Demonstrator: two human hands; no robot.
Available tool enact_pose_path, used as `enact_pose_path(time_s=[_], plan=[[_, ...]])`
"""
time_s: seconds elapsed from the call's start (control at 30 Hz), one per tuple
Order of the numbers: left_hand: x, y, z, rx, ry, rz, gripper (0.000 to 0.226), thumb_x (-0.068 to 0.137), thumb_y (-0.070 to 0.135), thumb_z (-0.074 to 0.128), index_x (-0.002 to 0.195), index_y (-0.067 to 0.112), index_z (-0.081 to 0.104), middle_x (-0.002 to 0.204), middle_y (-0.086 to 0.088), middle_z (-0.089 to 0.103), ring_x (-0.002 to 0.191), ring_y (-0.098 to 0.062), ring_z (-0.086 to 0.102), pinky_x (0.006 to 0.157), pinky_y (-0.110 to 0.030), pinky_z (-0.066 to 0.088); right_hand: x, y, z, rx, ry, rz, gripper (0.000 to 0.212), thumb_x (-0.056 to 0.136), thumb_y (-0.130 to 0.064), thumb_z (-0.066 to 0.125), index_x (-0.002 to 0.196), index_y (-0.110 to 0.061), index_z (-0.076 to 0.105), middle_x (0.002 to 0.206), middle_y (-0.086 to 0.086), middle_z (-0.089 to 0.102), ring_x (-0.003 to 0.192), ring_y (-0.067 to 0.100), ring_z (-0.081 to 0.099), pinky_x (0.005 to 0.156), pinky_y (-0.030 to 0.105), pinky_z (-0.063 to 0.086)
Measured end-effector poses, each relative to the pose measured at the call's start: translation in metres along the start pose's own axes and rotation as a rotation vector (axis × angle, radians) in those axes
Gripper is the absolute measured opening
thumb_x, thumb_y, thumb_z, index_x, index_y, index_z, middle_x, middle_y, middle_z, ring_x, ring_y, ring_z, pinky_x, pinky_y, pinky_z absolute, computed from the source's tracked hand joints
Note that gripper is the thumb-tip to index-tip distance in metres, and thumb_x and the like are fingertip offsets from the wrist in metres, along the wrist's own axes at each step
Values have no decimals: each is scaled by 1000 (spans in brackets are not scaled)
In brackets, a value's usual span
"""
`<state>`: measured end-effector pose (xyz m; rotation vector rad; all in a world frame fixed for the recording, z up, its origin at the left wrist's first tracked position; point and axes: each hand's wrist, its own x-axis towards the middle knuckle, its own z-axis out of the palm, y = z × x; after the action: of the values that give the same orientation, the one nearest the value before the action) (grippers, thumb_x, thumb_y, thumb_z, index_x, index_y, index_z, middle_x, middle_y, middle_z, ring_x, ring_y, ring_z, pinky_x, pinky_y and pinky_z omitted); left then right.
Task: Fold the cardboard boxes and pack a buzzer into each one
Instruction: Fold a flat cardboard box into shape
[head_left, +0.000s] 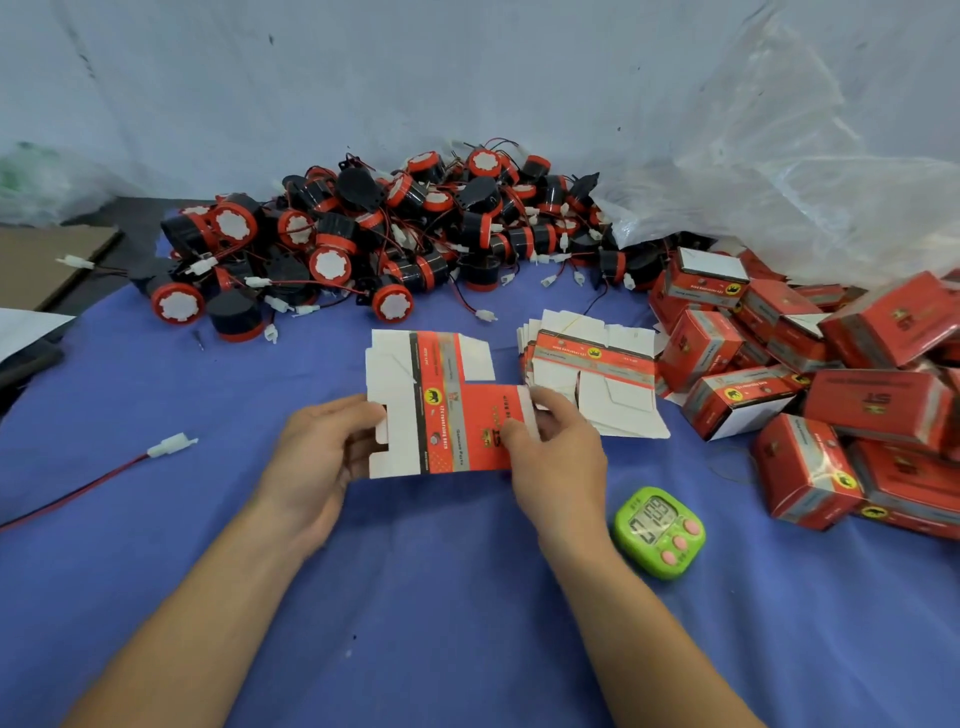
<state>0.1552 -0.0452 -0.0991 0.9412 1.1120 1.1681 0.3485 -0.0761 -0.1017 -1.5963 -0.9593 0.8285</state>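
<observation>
Cardboard mid-fold: flat red-and-white printed box blank (441, 410) sits over blue-covered worktop (441, 597) as left hand (317, 457) grips its white flaps and right hand (556, 452) pinches its red panel; light, thin card likely bends easily, best held beside creases.

Forearms extended forward. Left hand (317, 457), right hand (560, 460): fingers (553, 404) curled, pinching opposite ends of flat carton (447, 410).
</observation>
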Motion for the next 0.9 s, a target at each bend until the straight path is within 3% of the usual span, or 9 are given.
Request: enact_pose_path(time_s=[0.1, 0.23, 0.33, 0.43, 0.5, 0.57, 0.7, 0.8, 0.9], plan=[[-3, -3, 2, 103, 36, 52, 33, 98, -1, 54, 85, 11, 83, 92, -12, 80, 71, -19, 77, 55, -25, 59, -9, 1, 5, -394, 98, -231, 48, 93, -24, 64, 139, -35, 54, 127, -9, 64, 118, 17, 57, 101, 34, 48], [-5, -1, 1, 133, 13, 129, 29, 94, -2, 63, 83, 15, 84, 95, -13, 80, 76, -22, 78, 61, -25, 60, -12, -2, 12, -653, 39, -435, 26, 96, -34, 61, 121, -29, 65, 158, -10, 42, 143, 20, 30, 118, 35, 27], [-11, 0, 4, 139, -163, 152, 23, 73, 5, 81, 90, 19, 86, 100, -13, 80, 85, -25, 77, 66, -27, 61, -20, -3, 14, -367, -178, -366, 48, 88, -56, 57, 134, -40, 55, 132, -23, 55, 128, 10, 47, 105, 30, 43], [-14, -1, 6, 173, -232, 191, 34, 73, 7, 81, 105, 19, 83, 105, -15, 79, 95, -30, 76, 73, -31, 62, -23, -2, 12, -219, -296, -308, 78, 79, -70, 55, 151, -46, 38, 142, -25, 53, 131, -3, 48, 108, 24, 44], [-15, 0, 6, 175, -246, 244, 37, 75, 7, 76, 108, 21, 82, 104, -16, 79, 95, -32, 76, 76, -33, 63, -22, -4, 9, -143, -351, -307, 82, 75, -69, 63, 150, -50, 38, 139, -30, 56, 126, -11, 51, 97, 8, 45], [-18, 0, 9, 198, -232, 306, 42, 71, 4, 76, 105, 28, 83, 102, -11, 80, 95, -29, 77, 76, -32, 63, -21, -5, 6, -113, -368, -320, 84, 71, -65, 70, 148, -51, 41, 135, -36, 56, 120, -16, 53, 89, -1, 41], [-22, -2, 13, 435, -98, 384, 42, 69, 13, 76, 96, 45, 78, 95, 11, 80, 90, -10, 77, 72, -21, 60, -21, -2, 6, -128, -289, -376, 76, 69, -55, 76, 139, -59, 47, 123, -47, 56, 112, -17, 58, 88, 0, 43], [-23, -6, 15, 621, -25, 357, 31, 72, 24, 66, 99, 39, 73, 95, 18, 78, 89, -6, 74, 76, -30, 60, -24, -1, 9, -167, -277, -389, 66, 74, -52, 70, 134, -67, 46, 115, -44, 62, 102, -14, 65, 85, 8, 52], [-24, -12, 18, 670, 56, 341, 17, 79, 26, 69, 92, 38, 69, 89, 28, 73, 83, 4, 69, 70, -21, 53, -27, 1, 12, -205, -271, -410, 56, 80, -51, 62, 132, -66, 47, 108, -42, 65, 89, -10, 68, 74, 7, 53]])
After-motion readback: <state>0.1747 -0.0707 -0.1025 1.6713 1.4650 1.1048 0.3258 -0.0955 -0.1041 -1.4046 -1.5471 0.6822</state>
